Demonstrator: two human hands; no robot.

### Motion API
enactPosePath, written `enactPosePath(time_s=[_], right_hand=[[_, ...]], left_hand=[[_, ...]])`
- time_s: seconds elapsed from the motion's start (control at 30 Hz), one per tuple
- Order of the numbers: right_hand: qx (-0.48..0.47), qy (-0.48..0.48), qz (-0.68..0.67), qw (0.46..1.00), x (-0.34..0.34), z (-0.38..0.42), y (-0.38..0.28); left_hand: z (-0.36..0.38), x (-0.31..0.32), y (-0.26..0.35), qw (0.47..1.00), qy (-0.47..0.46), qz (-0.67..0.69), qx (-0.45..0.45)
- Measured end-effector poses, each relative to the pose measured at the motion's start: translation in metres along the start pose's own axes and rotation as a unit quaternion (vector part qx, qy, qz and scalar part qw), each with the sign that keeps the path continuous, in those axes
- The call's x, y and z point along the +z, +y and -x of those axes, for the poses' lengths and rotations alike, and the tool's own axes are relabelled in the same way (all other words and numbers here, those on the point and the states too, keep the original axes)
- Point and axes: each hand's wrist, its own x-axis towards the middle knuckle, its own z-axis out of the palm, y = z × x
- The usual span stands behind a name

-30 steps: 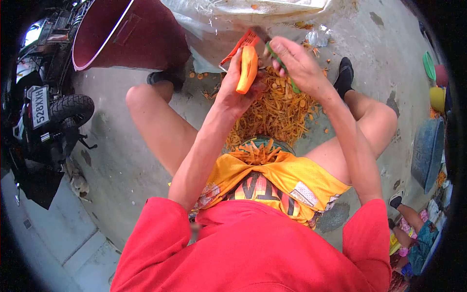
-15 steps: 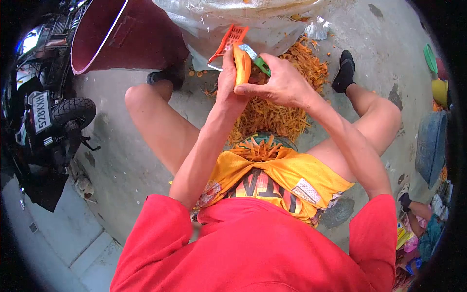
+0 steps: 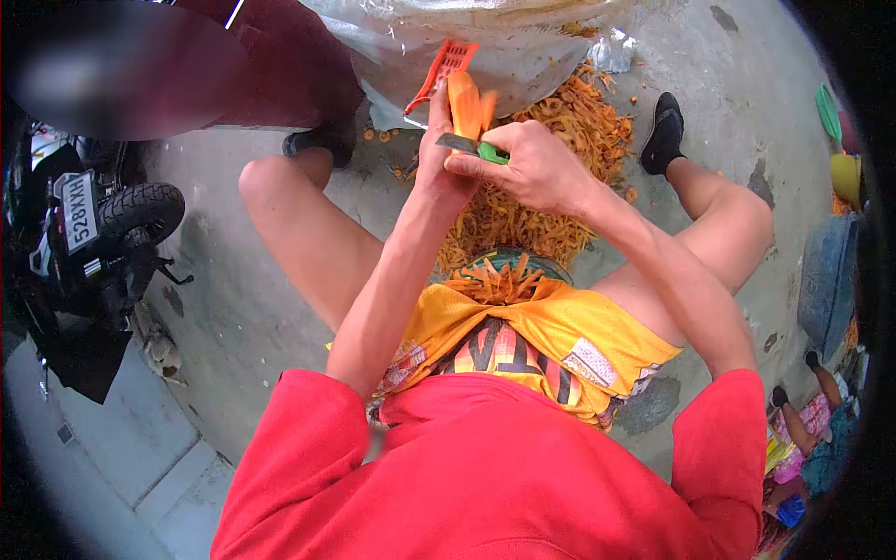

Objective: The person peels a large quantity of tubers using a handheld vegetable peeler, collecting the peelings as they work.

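Note:
My left hand (image 3: 441, 159) is closed round an orange carrot (image 3: 462, 101), which points up and away from me. An orange slotted peeler or grater (image 3: 452, 62) juts out beyond the same hand, by its fingertips. My right hand (image 3: 532, 168) is wrapped round the green handle of a small knife (image 3: 493, 153). The knife's blade lies across the lower end of the carrot, close to my left palm. A strip or piece of orange flesh shows at the carrot's right side. Below both hands spreads a heap of orange peelings (image 3: 523, 224).
A whitish sack (image 3: 467, 28) stands ahead, beside a dark red tub (image 3: 308, 75). A motorcycle (image 3: 93, 224) is at the left. At the right are a blue-grey basin (image 3: 827, 280) and part of another person (image 3: 793, 425). More peelings (image 3: 499, 280) lie on my lap.
The knife has moved from the carrot's upper part down to its lower end, with its blade now pointing left. A loose piece now shows at the carrot's right side.

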Motion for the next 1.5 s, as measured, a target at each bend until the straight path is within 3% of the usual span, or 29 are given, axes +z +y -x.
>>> enactPosePath(time_s=[0.1,0.2,0.23,0.27,0.3,0.33,0.43,0.47,0.5,0.57,0.6,0.63,0.67,0.7,0.73,0.77,0.8,0.87,0.97,1.03,1.1,1.2,1.23,1.3,1.37,1.43,1.5], right_hand=[[-0.04,0.002,0.005,0.999,-0.02,-0.001,-0.015],[-0.034,-0.036,-0.029,0.998,-0.045,-0.004,-0.008],[-0.027,-0.028,0.001,0.999,-0.062,0.001,-0.018],[-0.035,-0.018,-0.036,0.999,-0.07,0.003,-0.015],[-0.018,-0.012,0.012,1.0,-0.085,0.006,-0.017],[0.003,0.018,0.007,1.0,-0.093,0.01,-0.019],[0.015,0.081,-0.014,0.996,-0.115,0.02,-0.003],[0.016,0.086,0.005,0.996,-0.125,0.023,0.007],[-0.004,0.107,0.026,0.994,-0.134,0.028,0.013],[-0.059,0.193,0.086,0.976,-0.153,0.043,0.023],[-0.095,0.25,0.126,0.955,-0.163,0.054,0.024],[0.098,0.225,0.165,0.955,-0.191,0.07,0.013],[0.135,0.292,0.098,0.942,-0.197,0.089,-0.007],[0.131,0.365,0.058,0.92,-0.206,0.108,-0.006],[0.073,0.412,0.06,0.906,-0.205,0.132,-0.011],[0.008,0.455,0.066,0.888,-0.206,0.158,-0.014],[0.039,0.474,0.072,0.877,-0.216,0.19,-0.008],[-0.014,0.388,-0.011,0.921,-0.232,0.248,0.008],[0.127,0.424,-0.004,0.897,-0.208,0.311,0.031],[0.16,0.447,-0.064,0.878,-0.184,0.347,0.054],[0.291,0.487,-0.043,0.822,-0.157,0.369,0.065],[0.348,0.489,-0.135,0.788,-0.118,0.403,0.097],[0.383,0.49,-0.155,0.768,-0.102,0.413,0.107],[0.393,0.485,-0.192,0.757,-0.057,0.436,0.137],[0.401,0.476,-0.237,0.746,-0.019,0.448,0.162],[0.421,0.467,-0.272,0.728,0.004,0.454,0.17],[0.426,0.468,-0.292,0.717,0.021,0.456,0.178]], left_hand=[[-0.013,-0.015,0.003,0.997,-0.024,0.068,-0.038],[-0.016,-0.029,0.023,0.98,-0.174,0.09,-0.034],[-0.006,-0.017,0.033,0.996,-0.076,0.024,-0.025],[0.004,-0.011,0.048,0.989,-0.106,0.09,-0.048],[0.011,-0.007,0.057,0.975,-0.138,0.158,-0.077],[0.017,-0.011,0.068,0.963,-0.195,0.165,-0.085],[0.042,-0.018,0.118,0.951,-0.23,0.178,-0.101],[0.063,-0.011,0.149,0.993,-0.106,0.057,-0.007],[0.047,-0.03,0.175,0.924,-0.281,0.247,-0.083],[0.041,-0.049,0.269,0.932,-0.337,0.124,-0.042],[0.037,-0.078,0.329,0.927,-0.191,-0.234,0.221],[0.019,-0.102,0.381,0.903,-0.188,-0.271,0.274],[-0.04,-0.175,0.5,0.896,-0.276,-0.294,0.186],[-0.096,-0.24,0.592,0.819,-0.175,-0.445,0.317],[-0.156,-0.225,0.572,0.824,-0.208,-0.441,0.289],[-0.151,-0.218,0.548,0.825,-0.172,-0.457,0.284],[-0.128,-0.202,0.502,0.822,-0.139,-0.476,0.281],[-0.072,-0.174,0.416,0.807,-0.066,-0.512,0.286],[-0.063,-0.16,0.355,0.762,0.072,-0.568,0.301],[-0.031,-0.15,0.311,0.711,0.179,-0.599,0.323],[-0.028,-0.159,0.317,0.639,0.29,-0.62,0.35],[-0.075,-0.181,0.392,0.509,0.449,-0.615,0.401],[-0.071,-0.174,0.388,0.505,0.446,-0.618,0.406],[-0.066,-0.158,0.366,0.414,0.477,-0.696,0.341],[-0.06,-0.14,0.342,0.381,0.443,-0.739,0.335],[-0.077,-0.162,0.361,0.326,0.484,-0.74,0.333],[-0.067,-0.148,0.351,0.34,0.469,-0.747,0.326]])
